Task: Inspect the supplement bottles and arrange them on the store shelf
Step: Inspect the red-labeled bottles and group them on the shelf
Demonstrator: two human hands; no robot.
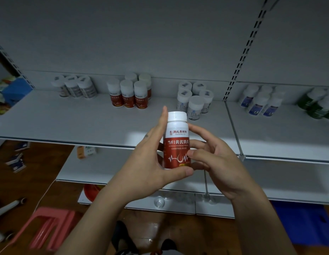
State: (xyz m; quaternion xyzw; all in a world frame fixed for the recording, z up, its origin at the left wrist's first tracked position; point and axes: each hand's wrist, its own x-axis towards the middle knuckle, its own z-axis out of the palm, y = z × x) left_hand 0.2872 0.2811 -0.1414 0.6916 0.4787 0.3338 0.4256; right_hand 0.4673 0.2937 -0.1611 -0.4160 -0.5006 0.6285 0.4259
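Left hand (149, 162) and right hand (215, 159) both curl round the red-labelled bottle (177, 142), held upright before the shelf (68, 122). Loosening either grip while turning it risks a drop; reaching in could topple the matching bottles (129, 94).

Green bottles (318, 105) run off the right edge; labels on the 3 far-left bottles (75, 87) blur unreadably

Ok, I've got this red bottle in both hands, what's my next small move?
Probably set the red bottle, held upright by left hand and right hand, beside the matching red group on the shelf; bare shelf lies before it.
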